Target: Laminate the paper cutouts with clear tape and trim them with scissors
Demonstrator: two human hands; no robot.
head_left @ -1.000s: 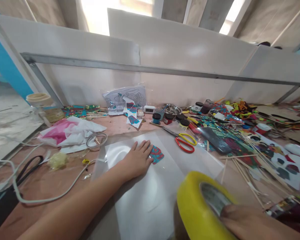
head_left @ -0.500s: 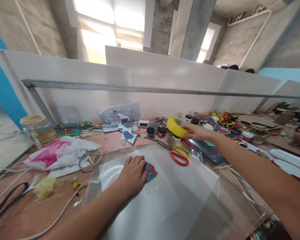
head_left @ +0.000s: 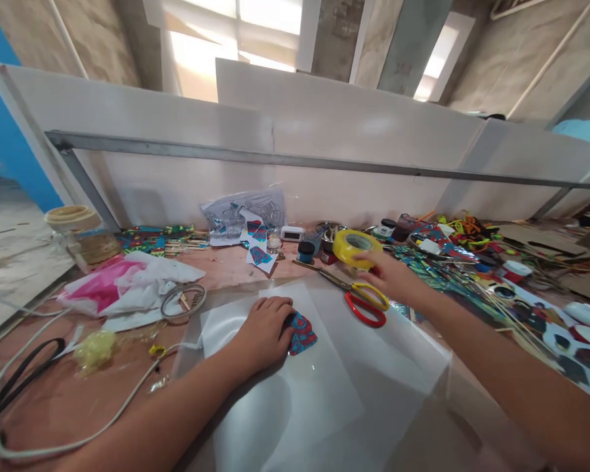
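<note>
Resting the left hand (head_left: pixel 268 328) on white paper (head_left: pixel 295 419) near the middle of a cluttered surface (head_left: pixel 226 265), spreading the palm low and lining the fingers up side by side. Overlapping the left edge of a small red-and-blue patterned piece (head_left: pixel 303 334), lying on that same paper just right of the fingers. Reaching far and right with the right hand (head_left: pixel 383 275), meeting the right side of a yellow tape roll (head_left: pixel 341 252); not showing clearly enough to tell a grip from a mere touch, nor a resting roll from a raised one. Having scissors (head_left: pixel 349 289) lying between both hands, just on the near side of the roll, pointing the blades far left. Sharing the far part with a blue paint jar (head_left: pixel 305 252) just left of the roll and a white device (head_left: pixel 292 234) behind. Including crumpled pink-and-white wrapping (head_left: pixel 142 282) and a white cord (head_left: pixel 32 454) on the left. Facing pale boards (head_left: pixel 324 124) crossed by a metal rail (head_left: pixel 275 158).
</note>
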